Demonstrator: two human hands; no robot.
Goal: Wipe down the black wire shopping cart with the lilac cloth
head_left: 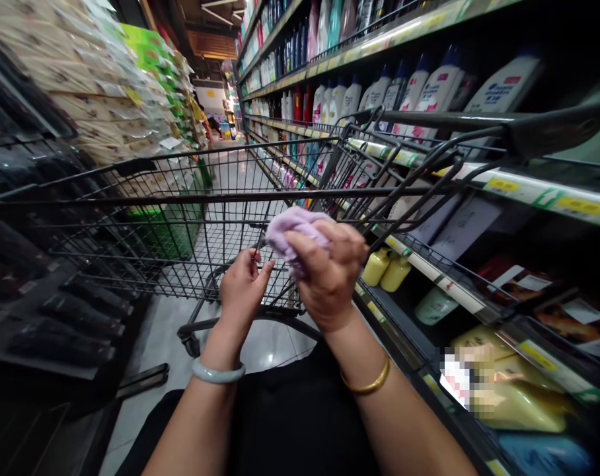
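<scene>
My right hand (pixel 330 274) is closed around a bunched pale purple cloth (pixel 291 231), held just behind a black wire shopping cart (pixel 181 198). My left hand (pixel 243 285) is beside it, fingers curled, its fingertips pinching at the lower edge of the same cloth. A pale green bangle is on my left wrist, a gold bangle on my right. The cart's basket looks empty and its handle bar (pixel 478 122) runs off to the upper right.
Shelves of white and coloured bottles (pixel 429 86) line the right side, with yellow bottles (pixel 386 268) and packets lower down. Stacked packaged goods (pixel 106 86) fill the left side. A tiled aisle (pixel 230 165) runs ahead beyond the cart.
</scene>
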